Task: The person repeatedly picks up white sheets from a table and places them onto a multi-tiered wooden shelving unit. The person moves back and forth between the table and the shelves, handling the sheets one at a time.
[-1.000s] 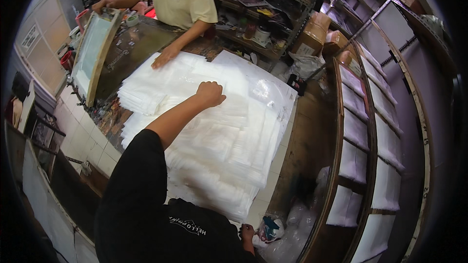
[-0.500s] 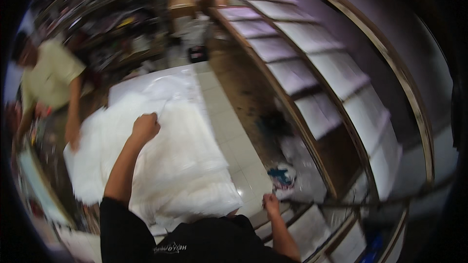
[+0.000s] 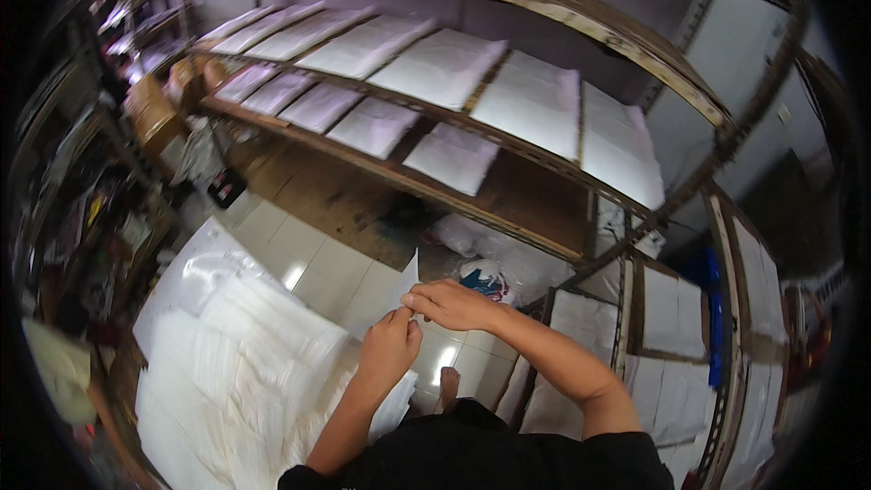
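Observation:
In front of me my hands meet, fingers closed together on a thin white sheet (image 3: 406, 284) whose pointed corner sticks up beyond them. My left hand (image 3: 390, 347) is a closed fist at its near side. From the right comes my right hand (image 3: 451, 304), its fingertips pinched against the left thumb and the sheet. Whether the sheet is paper or plastic I cannot tell; my hands hide much of it. To the left spreads a large, layered pile of thin white sheets (image 3: 240, 372), fanned at its edges.
Long shelves (image 3: 535, 218) ahead carry several flat white stacks. Another rack (image 3: 626, 327) with white stacks stands close on my right. Cardboard boxes (image 3: 156, 113) and a crumpled clear plastic heap (image 3: 526, 259) lie beyond the tiled floor (image 3: 336, 277). A co-worker's yellow sleeve (image 3: 59, 372) shows at far left.
My view has swung right, toward the shelves. My left hand has left the top of the pile, and both hands have come together on a white sheet beside it.

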The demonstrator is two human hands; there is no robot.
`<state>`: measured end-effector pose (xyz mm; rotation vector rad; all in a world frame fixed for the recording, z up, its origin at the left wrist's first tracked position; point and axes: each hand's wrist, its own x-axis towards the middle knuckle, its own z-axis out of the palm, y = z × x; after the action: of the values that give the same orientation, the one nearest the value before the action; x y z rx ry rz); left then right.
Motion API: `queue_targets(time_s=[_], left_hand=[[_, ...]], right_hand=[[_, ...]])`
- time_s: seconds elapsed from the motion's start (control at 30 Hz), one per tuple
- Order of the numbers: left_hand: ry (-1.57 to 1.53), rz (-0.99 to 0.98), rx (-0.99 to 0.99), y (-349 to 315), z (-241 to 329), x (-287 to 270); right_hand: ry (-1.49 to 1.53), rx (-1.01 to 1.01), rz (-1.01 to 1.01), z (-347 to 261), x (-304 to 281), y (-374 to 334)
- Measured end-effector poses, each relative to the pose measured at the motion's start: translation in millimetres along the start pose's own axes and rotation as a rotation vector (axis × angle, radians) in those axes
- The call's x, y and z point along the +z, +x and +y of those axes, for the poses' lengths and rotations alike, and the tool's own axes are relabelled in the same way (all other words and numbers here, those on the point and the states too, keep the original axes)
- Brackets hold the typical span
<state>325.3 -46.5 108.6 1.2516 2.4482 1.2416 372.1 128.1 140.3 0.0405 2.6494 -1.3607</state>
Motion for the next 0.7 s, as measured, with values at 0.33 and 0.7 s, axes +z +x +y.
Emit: queue_targets(time_s=[0.33,0.7], left_hand=[[-0.444,0.054,0.237,14.2,77.1,12.7],[-0.308,-0.242,0.040,15.7,34.1,117.5]], right_hand=[[-0.377,0.085,0.049,-55.7,-163.0,-96.6],[-0.367,0.772,1.096,-109.1,-325.4,-497.2]])
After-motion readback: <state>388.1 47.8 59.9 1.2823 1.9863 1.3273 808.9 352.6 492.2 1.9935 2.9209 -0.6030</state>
